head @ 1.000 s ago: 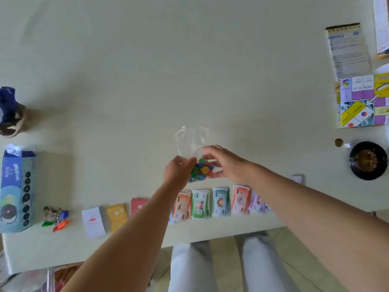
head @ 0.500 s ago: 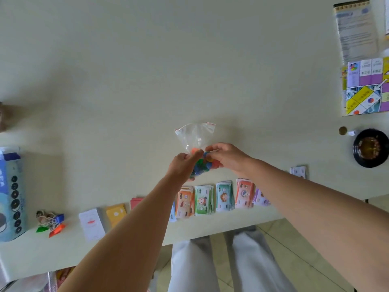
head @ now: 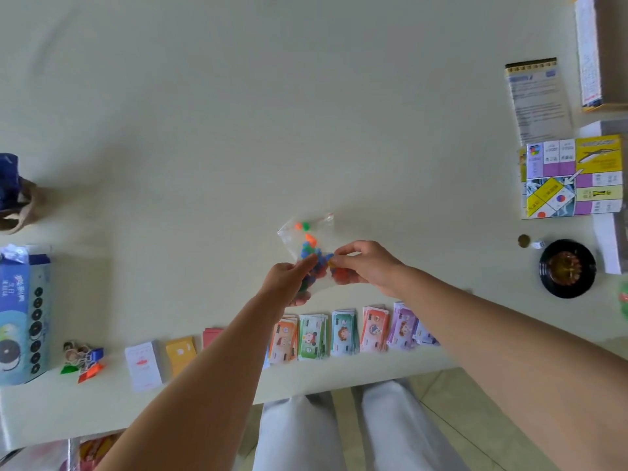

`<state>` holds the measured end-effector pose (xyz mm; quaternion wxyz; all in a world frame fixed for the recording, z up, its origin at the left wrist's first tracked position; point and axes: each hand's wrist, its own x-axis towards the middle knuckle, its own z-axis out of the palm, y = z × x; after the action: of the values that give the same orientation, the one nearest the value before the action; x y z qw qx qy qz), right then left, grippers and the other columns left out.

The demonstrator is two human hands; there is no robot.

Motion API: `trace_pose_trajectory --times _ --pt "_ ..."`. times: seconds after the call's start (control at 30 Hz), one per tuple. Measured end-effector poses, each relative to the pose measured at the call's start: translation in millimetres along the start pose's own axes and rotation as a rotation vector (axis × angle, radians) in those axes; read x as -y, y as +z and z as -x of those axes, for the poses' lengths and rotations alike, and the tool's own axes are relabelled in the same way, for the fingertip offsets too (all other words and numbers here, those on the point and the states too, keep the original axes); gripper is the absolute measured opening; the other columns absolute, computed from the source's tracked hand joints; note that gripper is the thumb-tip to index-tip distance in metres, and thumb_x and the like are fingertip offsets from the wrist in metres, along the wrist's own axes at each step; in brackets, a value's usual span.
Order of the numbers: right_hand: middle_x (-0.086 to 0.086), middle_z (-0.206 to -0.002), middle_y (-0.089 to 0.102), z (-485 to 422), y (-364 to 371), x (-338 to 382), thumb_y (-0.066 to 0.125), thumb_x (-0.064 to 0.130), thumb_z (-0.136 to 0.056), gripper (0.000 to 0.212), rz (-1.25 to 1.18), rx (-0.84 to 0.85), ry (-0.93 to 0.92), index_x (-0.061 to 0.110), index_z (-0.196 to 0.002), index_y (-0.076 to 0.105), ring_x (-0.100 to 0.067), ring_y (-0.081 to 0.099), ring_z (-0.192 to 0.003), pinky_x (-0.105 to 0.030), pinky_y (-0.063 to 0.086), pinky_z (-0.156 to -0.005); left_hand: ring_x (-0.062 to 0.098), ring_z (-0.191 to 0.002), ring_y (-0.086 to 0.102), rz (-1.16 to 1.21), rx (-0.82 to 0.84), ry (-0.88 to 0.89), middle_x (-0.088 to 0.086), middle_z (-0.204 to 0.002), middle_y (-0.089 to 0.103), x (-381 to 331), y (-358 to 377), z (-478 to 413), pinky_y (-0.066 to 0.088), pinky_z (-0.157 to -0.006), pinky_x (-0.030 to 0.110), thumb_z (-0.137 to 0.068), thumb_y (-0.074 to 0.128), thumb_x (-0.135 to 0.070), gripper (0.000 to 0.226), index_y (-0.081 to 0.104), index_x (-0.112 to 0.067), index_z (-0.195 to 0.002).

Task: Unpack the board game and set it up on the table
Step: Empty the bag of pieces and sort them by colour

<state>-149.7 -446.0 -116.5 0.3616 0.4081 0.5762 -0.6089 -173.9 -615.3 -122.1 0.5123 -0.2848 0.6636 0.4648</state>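
mostly the things lie along the edges of the pale table [head: 238,130]. along the near edge there is a row of play money stacks [head: 345,331], orange, green, teal, red and purple, each just beside the next. left of them lie a red card stack [head: 212,336], a yellow card stack [head: 181,353] and a white card stack [head: 144,365], and further left a small cluster of pawns [head: 81,358] with green, orange and blue bases. the left forearm crosses over the red card stack and the orange notes and hides a part of them, and the right forearm covers the near end of the purple notes. at the far left stands a blue box [head: 23,317], and beyond it a brown bag [head: 23,212] with something blue in it. at the right lie the folded board [head: 574,176], a printed sheet [head: 538,100] beyond it, and a black round dish [head: 567,268] with a coin [head: 523,240] just beside it; what is in the dish i cannot tell. the clear plastic bag [head: 307,232] is held over the table near the middle, just beyond the money row. the left hand [head: 289,278] pinches its left side and the right hand [head: 365,265] pinches its right side, fingers closed on the plastic. inside are small coloured pieces [head: 312,254], blue, green, red and orange; most sit low between the two hands, and a few orange and green ones lie near the far end.
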Motion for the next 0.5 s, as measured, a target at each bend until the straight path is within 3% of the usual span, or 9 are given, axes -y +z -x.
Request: trace_pose_trajectory --times 0.17,0.3,0.5 --pt "-0.018 -0.084 0.069 5 -5 2 0.07 0.011 -0.086 0.031 -0.023 0.001 -0.007 0.0 -0.112 0.056 -0.02 0.069 -0.066 -0.028 0.059 -0.066 0.014 -0.059 0.056 0.002 -0.033 0.005 0.004 -0.08 0.061 -4 5 4 0.05 -0.059 0.022 -0.09 0.06 -0.046 0.04 0.065 -0.006 -0.089" --pt "-0.022 -0.09 0.07 13 -11 4 0.068 0.009 -0.087 0.03 -0.044 0.002 -0.009 -0.003 -0.112 0.056 -0.026 0.069 -0.066 -0.029 0.059 -0.061 0.017 -0.061 0.057 0.026 -0.039 0.026 0.011 -0.092 0.066 -6 7 12 0.049 -0.058 0.023 -0.09 0.059 -0.047 0.044 0.068 -0.004 -0.094" --pt "-0.026 -0.094 0.068 26 -17 9 0.065 0.005 -0.089 0.026 -0.012 -0.03 -0.032 -0.002 -0.112 0.055 -0.028 0.069 -0.067 -0.027 0.058 -0.056 0.018 -0.063 0.059 0.037 -0.069 0.049 0.013 -0.092 0.067 -15 11 25 0.051 -0.064 0.025 -0.091 0.059 -0.045 0.036 0.057 -0.011 -0.082"
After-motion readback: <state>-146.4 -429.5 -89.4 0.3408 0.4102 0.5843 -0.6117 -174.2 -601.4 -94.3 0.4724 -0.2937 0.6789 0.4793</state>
